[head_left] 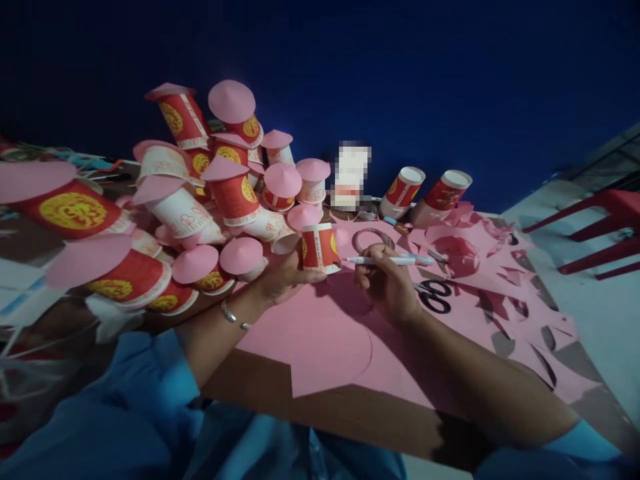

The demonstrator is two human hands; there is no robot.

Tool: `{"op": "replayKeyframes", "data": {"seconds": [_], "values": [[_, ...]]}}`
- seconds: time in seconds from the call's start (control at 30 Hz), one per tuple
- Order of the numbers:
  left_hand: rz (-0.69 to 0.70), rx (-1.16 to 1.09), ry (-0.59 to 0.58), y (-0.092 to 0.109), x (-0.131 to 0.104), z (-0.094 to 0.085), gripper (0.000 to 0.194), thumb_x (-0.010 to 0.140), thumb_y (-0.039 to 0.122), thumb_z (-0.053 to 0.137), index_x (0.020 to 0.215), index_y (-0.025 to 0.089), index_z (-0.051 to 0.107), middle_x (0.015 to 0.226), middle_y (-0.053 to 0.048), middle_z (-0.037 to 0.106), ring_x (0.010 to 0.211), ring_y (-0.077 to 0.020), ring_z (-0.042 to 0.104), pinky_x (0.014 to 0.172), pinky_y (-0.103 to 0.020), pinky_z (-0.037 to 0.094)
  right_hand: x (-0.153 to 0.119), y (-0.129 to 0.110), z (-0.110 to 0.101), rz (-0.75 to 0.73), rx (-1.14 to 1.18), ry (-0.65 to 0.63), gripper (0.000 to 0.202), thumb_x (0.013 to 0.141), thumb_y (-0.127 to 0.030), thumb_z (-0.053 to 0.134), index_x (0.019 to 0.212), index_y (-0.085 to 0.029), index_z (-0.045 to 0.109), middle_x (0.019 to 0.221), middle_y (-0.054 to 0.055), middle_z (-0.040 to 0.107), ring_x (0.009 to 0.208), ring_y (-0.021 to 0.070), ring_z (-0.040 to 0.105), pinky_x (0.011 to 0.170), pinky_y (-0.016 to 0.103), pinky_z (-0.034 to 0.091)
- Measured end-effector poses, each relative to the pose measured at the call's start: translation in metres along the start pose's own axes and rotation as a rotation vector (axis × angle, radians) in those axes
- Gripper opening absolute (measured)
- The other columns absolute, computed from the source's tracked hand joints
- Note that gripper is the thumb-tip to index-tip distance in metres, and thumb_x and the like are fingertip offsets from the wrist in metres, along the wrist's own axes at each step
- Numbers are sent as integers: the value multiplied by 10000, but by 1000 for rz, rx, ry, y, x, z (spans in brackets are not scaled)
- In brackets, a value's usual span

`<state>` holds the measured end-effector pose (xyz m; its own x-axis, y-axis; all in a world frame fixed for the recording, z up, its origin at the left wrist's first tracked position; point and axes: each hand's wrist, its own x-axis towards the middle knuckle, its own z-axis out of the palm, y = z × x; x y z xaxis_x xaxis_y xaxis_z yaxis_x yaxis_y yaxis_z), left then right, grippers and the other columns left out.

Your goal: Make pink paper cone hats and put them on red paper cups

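My left hand (290, 277), with a silver bracelet at the wrist, is closed around the lower part of a red and white paper cup (319, 247) with gold print. The cup stands wide rim down over pink paper. A white marker (395, 260) is pinched in my right hand (390, 283), its tip pointing left, close beside the cup. Beneath both hands lies a large sheet of pink paper (320, 340) with a curved line on it. Black-handled scissors (435, 297) rest just right of my right hand, their blades partly hidden.
Several paper cups topped with pink paper cones (233, 190) are piled on the left. Two stacks of cups (443, 193) lean at the back right. A roll of tape (374, 239) lies behind my right hand. Cut pink scraps (520, 333) cover the right side; a red stool (600, 227) stands beyond.
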<state>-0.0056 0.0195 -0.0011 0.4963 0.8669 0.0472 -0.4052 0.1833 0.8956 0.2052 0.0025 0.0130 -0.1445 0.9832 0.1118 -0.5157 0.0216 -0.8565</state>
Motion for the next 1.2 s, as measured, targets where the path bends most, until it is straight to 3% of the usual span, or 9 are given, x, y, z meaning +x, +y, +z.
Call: {"op": "replayKeyframes", "data": {"seconds": [0.13,0.23,0.33,0.43,0.5,0.57,0.63,0.87,1.2], "values": [[6,28,12,2,-1,3,786,689,211,920,1395,289,584,1224,-40,707,1129,-224,654,1019,-372,495,0,-3,1,2,-23,11,329,859,-434,774,746,-220,551,565,-55,609,406,78,486,399,190,402],[0,56,-24,3,-4,5,735,679,234,930,1342,263,615,1175,-50,719,1109,-239,669,992,-380,511,-12,-9,7,-121,-186,-15,223,908,-392,736,831,-222,614,627,-47,613,485,100,546,431,205,438],[-16,56,-30,4,-6,6,757,666,267,941,1342,251,602,1152,-68,732,1113,-277,680,987,-419,527,-29,-19,13,-346,-572,-123,121,979,-287,646,880,-220,628,685,-23,636,549,112,589,510,238,483],[-26,66,-20,2,-8,5,882,639,286,960,1421,272,551,1287,-94,710,1235,-331,645,1040,-457,508,-40,-28,18,-685,-937,-319,51,944,-192,630,907,-222,611,700,-9,672,569,125,629,535,253,490],[-21,84,-23,1,-8,4,926,625,305,970,1443,276,537,1370,-107,678,1325,-359,594,1082,-473,481,-42,-31,21,-895,-1053,-439,45,939,-182,616,930,-223,600,675,-14,674,542,128,631,513,255,482],[-10,110,-31,-1,-7,2,954,604,321,984,1444,266,535,1413,-120,655,1363,-373,565,1106,-485,462,-41,-32,23,-1018,-1087,-475,40,961,-191,584,940,-223,595,660,-15,672,526,128,632,493,255,475],[-10,138,-37,-2,-7,1,983,591,320,993,1452,258,523,1421,-131,650,1358,-376,568,1104,-490,464,-41,-33,24,-1020,-1095,-449,47,969,-197,575,938,-228,594,648,-18,669,528,130,641,494,254,478],[-16,87,-127,1,-5,2,863,641,295,968,1394,256,548,1264,-116,719,1200,-336,677,1027,-473,525,-41,-39,22,-740,-1165,-181,92,948,-187,602,893,-255,574,681,-16,687,522,128,594,535,257,464],[12,160,-32,-1,-6,-1,935,611,331,987,1421,253,526,1272,-102,701,1172,-302,654,941,-376,516,-38,-32,20,-894,-1172,-270,85,952,-187,610,946,-252,556,675,-22,680,532,132,625,531,244,456]]}}
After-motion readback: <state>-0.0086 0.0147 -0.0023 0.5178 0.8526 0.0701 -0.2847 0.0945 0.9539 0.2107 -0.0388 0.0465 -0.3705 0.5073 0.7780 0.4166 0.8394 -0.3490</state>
